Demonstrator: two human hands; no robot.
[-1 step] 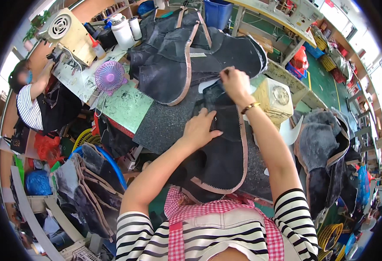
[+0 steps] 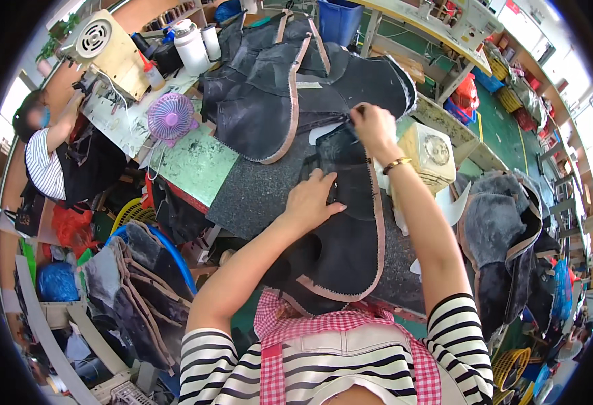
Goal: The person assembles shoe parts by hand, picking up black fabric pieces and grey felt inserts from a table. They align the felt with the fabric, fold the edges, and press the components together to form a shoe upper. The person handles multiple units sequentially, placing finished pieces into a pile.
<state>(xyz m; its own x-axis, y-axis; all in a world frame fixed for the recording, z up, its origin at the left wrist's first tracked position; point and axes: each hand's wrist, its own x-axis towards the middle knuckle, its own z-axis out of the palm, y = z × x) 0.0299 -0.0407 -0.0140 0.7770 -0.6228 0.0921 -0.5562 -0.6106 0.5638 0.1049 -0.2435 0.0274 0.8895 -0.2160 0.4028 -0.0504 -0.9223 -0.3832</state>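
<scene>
A black fabric piece (image 2: 340, 243) with a tan zigzag-stitched border lies on the dark speckled work surface (image 2: 246, 196), its near end at my apron. My left hand (image 2: 315, 200) rests on it, fingers spread and pressing down. Further off and to the right, my right hand (image 2: 372, 128) is closed in a pinch at the far edge of this piece; the fingertips partly hide what they grip. Beyond both hands spreads a pile of similar black pieces (image 2: 252, 125) with tan borders.
A beige machine head (image 2: 428, 156) stands right of my right wrist. A purple fan (image 2: 171, 117) and white flask (image 2: 190, 48) are at the far left. Grey fleecy pieces (image 2: 495, 219) hang at right, others (image 2: 131, 290) at lower left. A co-worker (image 2: 50, 152) sits at left.
My right hand has shifted slightly to the right, with the far edge of the black piece drawn along toward it. My left hand stays in place.
</scene>
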